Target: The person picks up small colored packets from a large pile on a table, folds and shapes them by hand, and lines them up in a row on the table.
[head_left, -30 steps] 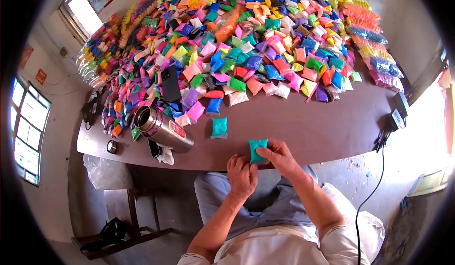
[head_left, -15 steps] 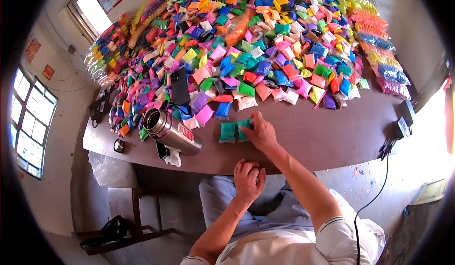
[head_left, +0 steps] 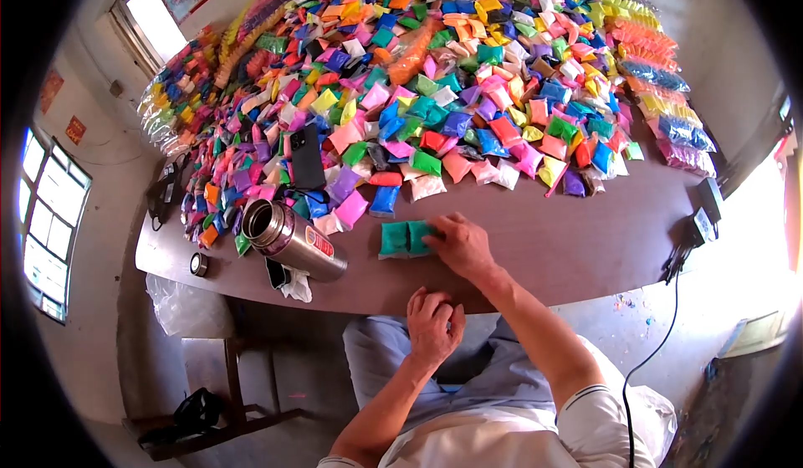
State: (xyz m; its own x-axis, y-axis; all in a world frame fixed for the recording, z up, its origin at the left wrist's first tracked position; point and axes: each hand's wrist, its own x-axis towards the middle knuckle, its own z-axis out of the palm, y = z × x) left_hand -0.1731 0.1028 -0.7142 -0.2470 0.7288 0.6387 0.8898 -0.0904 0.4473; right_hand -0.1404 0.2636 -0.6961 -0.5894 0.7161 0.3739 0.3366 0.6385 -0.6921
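Two small teal-green packets lie side by side near the front of the brown table, the left packet (head_left: 394, 239) and the right packet (head_left: 418, 236), their edges meeting. My right hand (head_left: 462, 247) rests low over the table, with its fingers closed at the right edge of the right packet; part of that edge is hidden under the fingertips. At the table's front edge my left hand (head_left: 435, 326) sits with loosely bent fingers, thumb apart, and nothing visible in it.
A large heap of colourful packets (head_left: 452, 125) covers the back of the table (head_left: 535, 250). To the left stand an open steel flask (head_left: 305, 246), its tilt uncertain, a black phone (head_left: 307, 158) and a small round lid (head_left: 199, 264). A black adapter with cables (head_left: 698, 227) is at right.
The right packet has slid left against the other one, with my right hand at its edge. My left hand stays by the table edge. The whole view has shifted slightly.
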